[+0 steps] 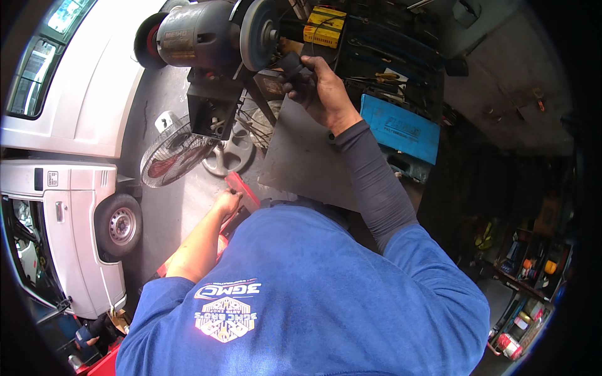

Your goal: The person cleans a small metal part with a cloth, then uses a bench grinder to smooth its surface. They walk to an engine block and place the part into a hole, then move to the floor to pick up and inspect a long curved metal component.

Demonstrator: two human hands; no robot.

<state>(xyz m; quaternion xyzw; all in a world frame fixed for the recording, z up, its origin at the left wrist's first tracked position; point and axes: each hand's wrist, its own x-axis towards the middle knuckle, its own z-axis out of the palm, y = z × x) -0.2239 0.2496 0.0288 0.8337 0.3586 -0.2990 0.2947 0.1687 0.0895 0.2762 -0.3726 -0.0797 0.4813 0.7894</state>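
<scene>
Up by the bench grinder's wheel (258, 34), my right hand (326, 91) is closed around a short black round piece (291, 64), pinched between thumb and fingers. Its exact kind does not show. The bench grinder (194, 36) stands on a dark metal stand just left of that hand. Lower down, near my waist, my left hand (227, 202) has its fingers curled in beside a flat red piece (243, 190). What it grips, if anything, is hidden.
A grey metal plate (307, 160) lies below my right hand. To its right are a blue case (400, 128) and hand tools on a dark bench; a yellow box (325, 27) sits behind. A fan (175, 153) and wheel rim (231, 152) are under the grinder. A white vehicle (75, 232) stands left.
</scene>
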